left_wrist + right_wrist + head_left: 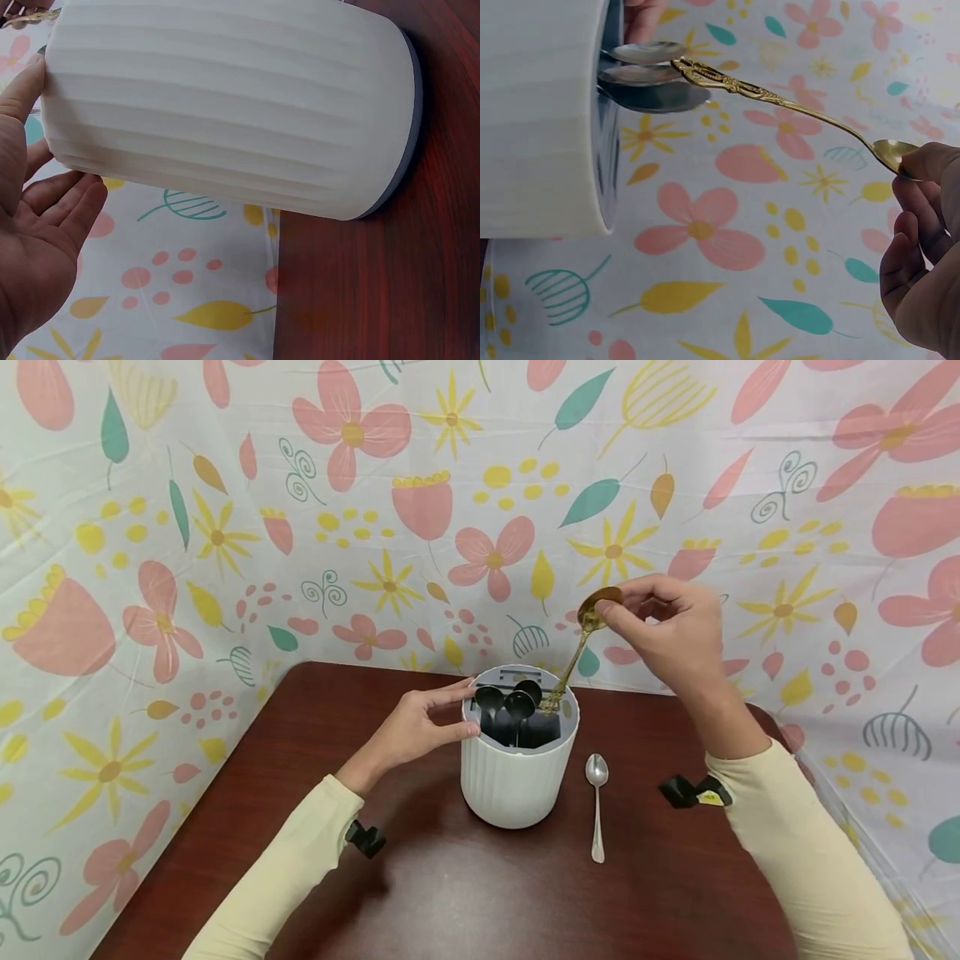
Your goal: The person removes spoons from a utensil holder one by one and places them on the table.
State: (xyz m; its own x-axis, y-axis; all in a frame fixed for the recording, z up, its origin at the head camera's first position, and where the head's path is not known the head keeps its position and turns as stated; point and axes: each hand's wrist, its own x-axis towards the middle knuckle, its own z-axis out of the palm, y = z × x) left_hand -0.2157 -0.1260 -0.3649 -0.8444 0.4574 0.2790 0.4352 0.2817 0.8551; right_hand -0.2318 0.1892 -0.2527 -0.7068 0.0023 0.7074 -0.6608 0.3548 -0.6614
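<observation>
My right hand (667,627) pinches a gold spoon (573,664) by its bowl. The spoon's ornate handle slants down over the right side of a white ribbed utensil holder (513,789). In the right wrist view the openwork handle end of the gold spoon (802,110) overlaps the spoons standing there. My left hand (412,727) rests against the holder's left side near the rim, thumb in front and fingers behind, nearly straight. Several dark-looking spoons (520,704) stand bowl-up inside the holder. From the left wrist, the holder's ribbed wall (225,97) fills much of the view.
A silver spoon (597,802) lies on the dark red wooden table (480,902), right of the holder, its bowl away from me. Behind the table hangs a flowered cloth (480,468). Grey dividers (517,675) show inside the holder.
</observation>
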